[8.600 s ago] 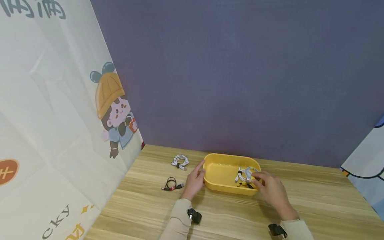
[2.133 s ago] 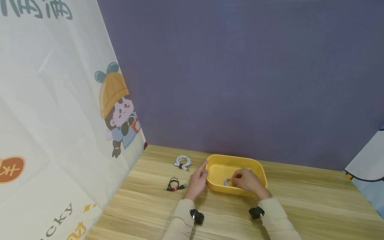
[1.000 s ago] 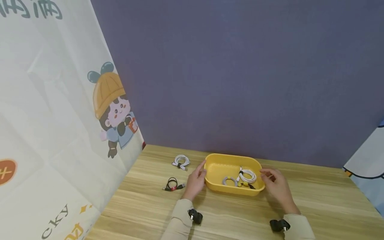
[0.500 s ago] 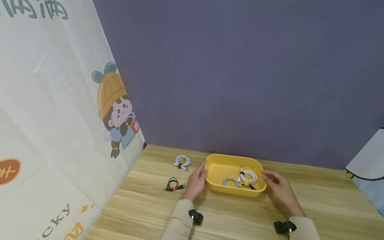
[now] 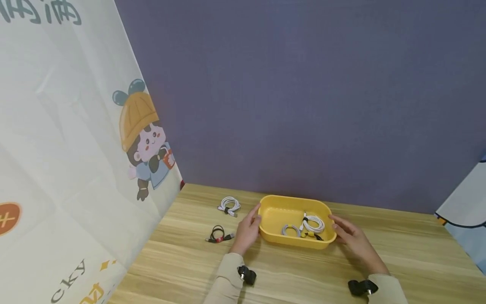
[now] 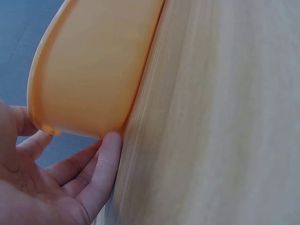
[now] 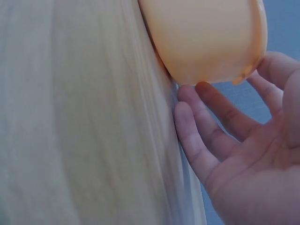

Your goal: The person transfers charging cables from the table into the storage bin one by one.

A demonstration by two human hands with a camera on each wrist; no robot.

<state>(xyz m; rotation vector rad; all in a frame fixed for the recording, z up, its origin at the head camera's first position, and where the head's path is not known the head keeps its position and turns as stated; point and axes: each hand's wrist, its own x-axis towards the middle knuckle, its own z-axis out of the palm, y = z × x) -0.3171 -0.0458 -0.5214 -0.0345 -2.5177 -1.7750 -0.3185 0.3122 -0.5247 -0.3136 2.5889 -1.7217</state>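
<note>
Sitting low and centre on the wooden table (image 5: 398,253), the yellow tray (image 5: 277,238) looks light, rigid, slick; left hand (image 5: 247,230) and right hand (image 5: 351,240) touch its ends with relaxed, spread fingers, the best holds.

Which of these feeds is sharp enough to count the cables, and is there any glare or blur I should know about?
Head view: evenly lit, no glare, sharp enough to show coiled cables in the yellow tray, though small. Left wrist view: tray wall and left hand too close, soft. Right wrist view: table blurred and washed out, right hand soft.
</note>
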